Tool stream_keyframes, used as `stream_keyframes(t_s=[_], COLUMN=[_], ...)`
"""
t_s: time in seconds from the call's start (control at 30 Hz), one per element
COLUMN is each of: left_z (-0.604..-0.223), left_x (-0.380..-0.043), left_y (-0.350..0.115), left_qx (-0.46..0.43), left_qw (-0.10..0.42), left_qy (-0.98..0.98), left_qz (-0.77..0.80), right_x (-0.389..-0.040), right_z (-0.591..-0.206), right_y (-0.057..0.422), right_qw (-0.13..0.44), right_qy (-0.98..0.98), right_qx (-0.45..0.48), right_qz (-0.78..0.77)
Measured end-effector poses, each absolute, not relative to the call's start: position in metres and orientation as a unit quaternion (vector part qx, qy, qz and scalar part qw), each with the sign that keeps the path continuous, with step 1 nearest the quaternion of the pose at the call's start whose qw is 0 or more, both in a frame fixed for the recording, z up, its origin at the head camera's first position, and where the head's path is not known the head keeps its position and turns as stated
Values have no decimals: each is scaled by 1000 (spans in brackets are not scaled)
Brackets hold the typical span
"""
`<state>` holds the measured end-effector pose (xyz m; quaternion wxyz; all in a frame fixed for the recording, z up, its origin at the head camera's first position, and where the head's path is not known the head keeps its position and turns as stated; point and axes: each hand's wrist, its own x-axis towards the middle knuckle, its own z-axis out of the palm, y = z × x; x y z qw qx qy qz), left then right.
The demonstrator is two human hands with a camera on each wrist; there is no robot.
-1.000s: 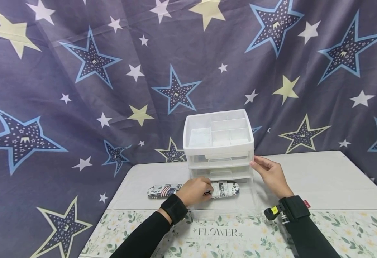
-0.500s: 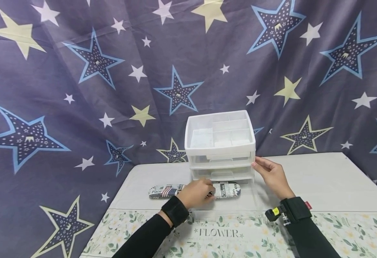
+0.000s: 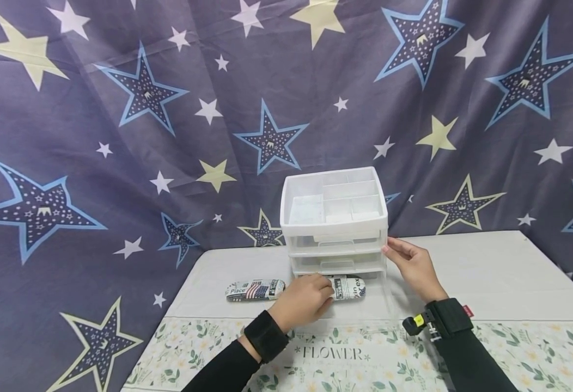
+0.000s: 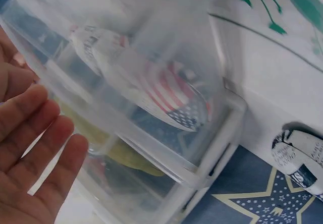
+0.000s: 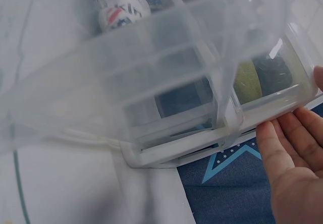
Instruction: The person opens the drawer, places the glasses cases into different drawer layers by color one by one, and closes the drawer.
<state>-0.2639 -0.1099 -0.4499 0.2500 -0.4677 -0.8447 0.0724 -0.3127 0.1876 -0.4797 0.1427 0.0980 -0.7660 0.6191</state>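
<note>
A white drawer unit (image 3: 334,224) with a compartmented top tray stands in front of me. Its clear bottom drawer (image 5: 65,88) is pulled out. Inside that drawer lies an oblong newspaper-print case (image 3: 350,287) with a flag pattern, seen through the plastic in the left wrist view. A second newspaper-print case (image 3: 256,289) sits on the table left of the drawer. My left hand (image 3: 303,299) is at the drawer's front, fingers extended, apart from both cases in its wrist view. My right hand (image 3: 414,268) touches the unit's right front edge with nearly straight fingers.
A yellow-green item (image 4: 121,156) shows through a drawer higher up. The white table (image 3: 473,272) has a floral mat (image 3: 526,348) along its near side. A star-patterned cloth (image 3: 178,136) hangs behind.
My left hand has shifted slightly right and its fingers have moved off the case in the drawer. The right hand keeps its place on the unit.
</note>
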Motion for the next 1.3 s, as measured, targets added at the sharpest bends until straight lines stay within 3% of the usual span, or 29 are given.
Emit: stream_keyframes(t_s=[0.47, 0.87, 1.3], left_z=[-466, -472, -459], left_x=[-236, -220, -232], left_y=[-96, -93, -137], left_qx=[-497, -501, -459], left_qw=[331, 308, 288], left_qy=[-801, -807, -840], left_qz=[47, 52, 10], right_x=[-314, -311, -311], right_z=[-481, -480, -479], right_y=[187, 187, 187], right_qw=[137, 141, 141], right_qy=[-773, -772, -773], right_qx=[90, 100, 94], right_qz=[613, 611, 612])
